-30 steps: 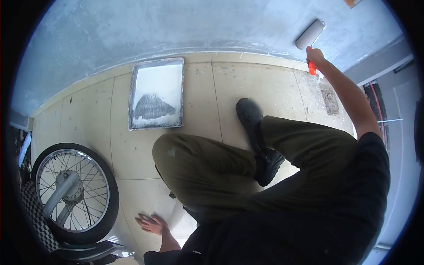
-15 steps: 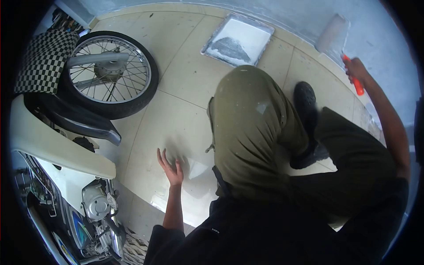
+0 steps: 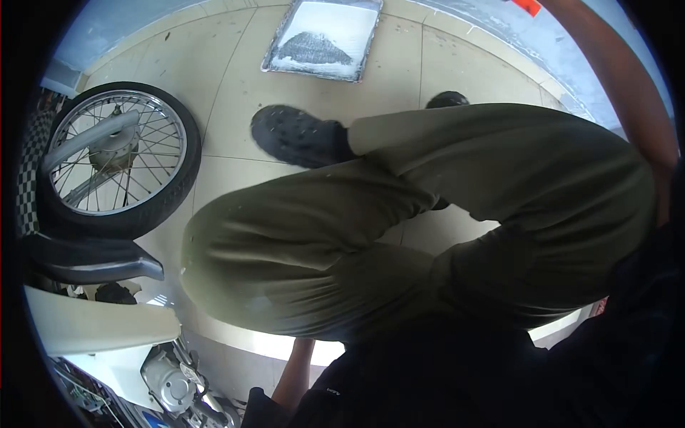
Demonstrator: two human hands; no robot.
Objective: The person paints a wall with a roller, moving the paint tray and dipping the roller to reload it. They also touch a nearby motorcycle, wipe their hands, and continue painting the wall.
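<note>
At the top right edge, the orange handle end of a paint roller (image 3: 526, 6) shows beside my right wrist. The roller head and most of my right hand are cut off by the frame, with the right forearm (image 3: 617, 64) reaching up along the wall. My left hand is hidden behind my bent knee; only the left forearm (image 3: 294, 372) shows below it. A paint tray (image 3: 268, 60) lies on the tiles near the wall, white paint in it and a dark bare patch towards its near side.
A motorcycle wheel (image 3: 187, 153) with spokes and a black fender (image 3: 93, 258) stands at left. Below it are a cream body panel (image 3: 107, 324) and an engine (image 3: 171, 389). My shoe (image 3: 292, 135) rests on the tiled floor (image 3: 235, 135). A blue-grey wall (image 3: 492, 21) runs behind.
My legs have shifted, the knee swinging left and a shoe now nearer the tray. The left hand has gone behind the knee. The roller has mostly left the view at the top.
</note>
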